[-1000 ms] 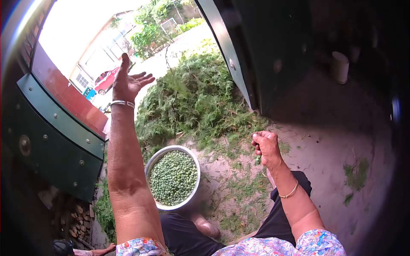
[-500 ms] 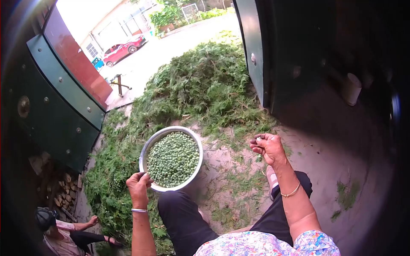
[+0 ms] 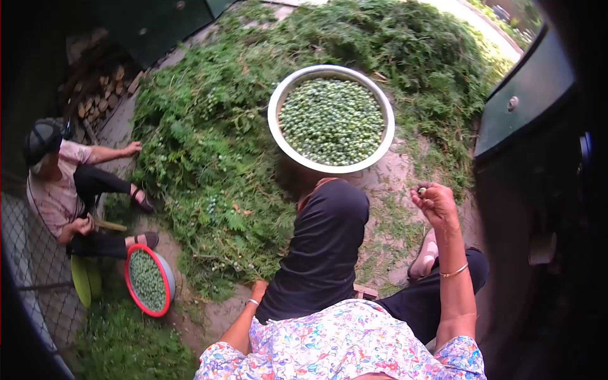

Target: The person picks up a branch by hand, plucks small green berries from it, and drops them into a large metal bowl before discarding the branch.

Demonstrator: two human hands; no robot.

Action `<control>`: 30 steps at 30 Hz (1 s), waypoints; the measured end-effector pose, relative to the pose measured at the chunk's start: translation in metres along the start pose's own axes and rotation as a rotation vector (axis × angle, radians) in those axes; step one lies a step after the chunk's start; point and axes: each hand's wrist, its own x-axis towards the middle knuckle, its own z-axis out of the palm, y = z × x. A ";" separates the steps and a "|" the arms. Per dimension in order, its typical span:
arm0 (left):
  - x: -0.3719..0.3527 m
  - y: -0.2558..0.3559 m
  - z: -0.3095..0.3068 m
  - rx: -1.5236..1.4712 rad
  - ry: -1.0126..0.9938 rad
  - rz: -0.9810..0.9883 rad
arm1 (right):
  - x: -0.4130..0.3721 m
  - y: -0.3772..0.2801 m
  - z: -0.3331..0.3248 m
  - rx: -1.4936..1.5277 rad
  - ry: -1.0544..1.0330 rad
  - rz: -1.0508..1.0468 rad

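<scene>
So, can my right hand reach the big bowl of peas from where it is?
Probably yes. The right hand, pinching a small green pea, is raised close to the near rim of the bowl, with only bare ground between.

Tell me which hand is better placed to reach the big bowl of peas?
Probably the right hand: it is raised near the bowl, pinching a small green piece. The left hand is low, farther from it.

My thigh [image 3: 323, 253] hides most of my left hand [image 3: 256, 291] at seven o'clock; the bit [image 3: 422, 190] in my right hand [image 3: 436, 204] is too small to tell.
</scene>
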 end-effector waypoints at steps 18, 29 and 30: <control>-0.001 0.001 -0.023 -0.366 0.383 0.004 | -0.061 0.018 0.287 -0.186 -0.644 -0.020; 0.015 -0.012 -0.016 -0.785 0.283 -0.457 | -0.046 0.107 0.295 -0.719 -0.540 0.030; 0.014 -0.002 -0.010 -0.552 0.276 -0.451 | -0.045 0.107 0.296 -0.693 -0.605 -0.006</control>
